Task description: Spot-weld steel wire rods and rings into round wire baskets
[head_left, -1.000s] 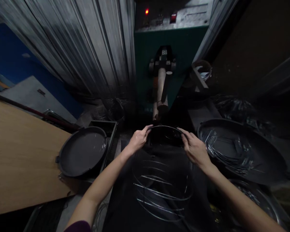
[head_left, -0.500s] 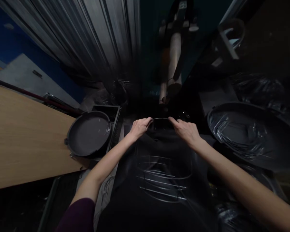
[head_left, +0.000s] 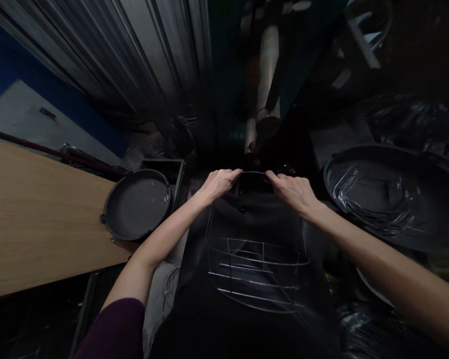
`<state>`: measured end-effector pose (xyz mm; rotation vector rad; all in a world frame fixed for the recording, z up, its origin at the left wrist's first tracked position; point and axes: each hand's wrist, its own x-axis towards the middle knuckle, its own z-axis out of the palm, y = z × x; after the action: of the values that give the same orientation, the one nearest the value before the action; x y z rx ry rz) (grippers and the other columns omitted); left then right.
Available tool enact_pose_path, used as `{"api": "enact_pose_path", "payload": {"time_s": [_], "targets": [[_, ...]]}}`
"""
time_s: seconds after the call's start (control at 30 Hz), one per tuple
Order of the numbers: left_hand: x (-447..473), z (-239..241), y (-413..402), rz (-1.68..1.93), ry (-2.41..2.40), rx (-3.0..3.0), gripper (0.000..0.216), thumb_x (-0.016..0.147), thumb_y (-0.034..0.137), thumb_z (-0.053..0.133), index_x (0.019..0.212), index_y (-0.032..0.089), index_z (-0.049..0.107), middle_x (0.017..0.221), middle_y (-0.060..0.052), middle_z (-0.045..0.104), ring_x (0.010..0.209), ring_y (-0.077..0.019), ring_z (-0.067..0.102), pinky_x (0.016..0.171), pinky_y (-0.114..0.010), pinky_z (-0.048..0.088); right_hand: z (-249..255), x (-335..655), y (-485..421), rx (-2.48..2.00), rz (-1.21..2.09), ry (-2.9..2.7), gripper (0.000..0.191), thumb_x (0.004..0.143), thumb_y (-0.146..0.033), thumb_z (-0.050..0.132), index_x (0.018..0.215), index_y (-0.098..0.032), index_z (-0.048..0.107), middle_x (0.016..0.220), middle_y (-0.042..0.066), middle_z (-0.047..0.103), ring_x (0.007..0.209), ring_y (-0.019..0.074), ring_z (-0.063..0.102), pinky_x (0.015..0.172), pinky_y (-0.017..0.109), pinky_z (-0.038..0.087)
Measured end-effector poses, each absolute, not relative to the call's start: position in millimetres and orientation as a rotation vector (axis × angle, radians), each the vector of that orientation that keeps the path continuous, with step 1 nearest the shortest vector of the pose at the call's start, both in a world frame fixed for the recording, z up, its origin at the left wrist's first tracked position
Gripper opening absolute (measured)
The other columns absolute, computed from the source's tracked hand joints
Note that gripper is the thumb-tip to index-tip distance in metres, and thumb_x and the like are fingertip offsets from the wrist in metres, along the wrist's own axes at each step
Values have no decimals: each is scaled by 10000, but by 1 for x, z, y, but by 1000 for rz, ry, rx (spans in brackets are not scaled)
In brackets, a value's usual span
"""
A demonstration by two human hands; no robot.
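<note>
A wire basket frame point(head_left: 256, 269) made of thin metal rings and upright rods lies on my dark lap, its far ring point(head_left: 253, 174) pointing away from me. My left hand point(head_left: 220, 183) is closed on the left side of that far ring. My right hand point(head_left: 292, 192) is closed on its right side. Both thumbs and fingers pinch the wire. A machine arm with a pale cylindrical part point(head_left: 264, 85) hangs just beyond the ring.
A round dark pan point(head_left: 137, 205) rests on a black crate point(head_left: 172, 172) at the left, beside a wooden board point(head_left: 33, 219). A large shallow dish holding loose wire pieces point(head_left: 389, 197) sits at the right. Corrugated metal sheeting point(head_left: 134, 65) rises behind.
The view has tilted down, so the machine's top and red light have left the frame. My hands have drawn closer together on the ring, and the frame's near end looks more lifted.
</note>
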<state>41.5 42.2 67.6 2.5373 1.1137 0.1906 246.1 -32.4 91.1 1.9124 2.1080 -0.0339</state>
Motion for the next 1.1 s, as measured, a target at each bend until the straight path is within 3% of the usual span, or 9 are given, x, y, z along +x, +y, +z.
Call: {"api": "enact_pose_path", "payload": {"time_s": [0.2,0.37,0.63,1.1], "targets": [[40,79,47,292,1158,2450,359,954,334,386,1261,278,562,1024,-59,705,912,-194,661,744,-241,459,105,246,-23,1971,-63,2125,447,943,-231,316,1382,-285,377,990,88,674,727,219,644,526,271,355],[40,73,43,269,1173,2374,356,947,361,396,1242,289,582,981,-59,716,881,-199,673,736,-238,467,96,246,-28,1891,-7,2124,502,923,-156,314,1415,-252,320,1000,108,657,681,208,649,511,271,355],[38,71,40,301,1192,2372,334,930,353,429,1190,264,621,988,-78,714,887,-212,673,755,-262,480,98,241,-31,1895,-63,2105,473,911,-128,321,1372,-215,377,962,97,633,683,219,656,505,279,376],[43,30,2,195,1158,2206,332,938,307,417,1224,273,581,1069,-45,691,986,-192,642,857,-279,477,51,240,-70,1846,-199,2081,526,889,-101,344,1405,-198,342,1143,144,560,719,204,654,515,272,402]]}}
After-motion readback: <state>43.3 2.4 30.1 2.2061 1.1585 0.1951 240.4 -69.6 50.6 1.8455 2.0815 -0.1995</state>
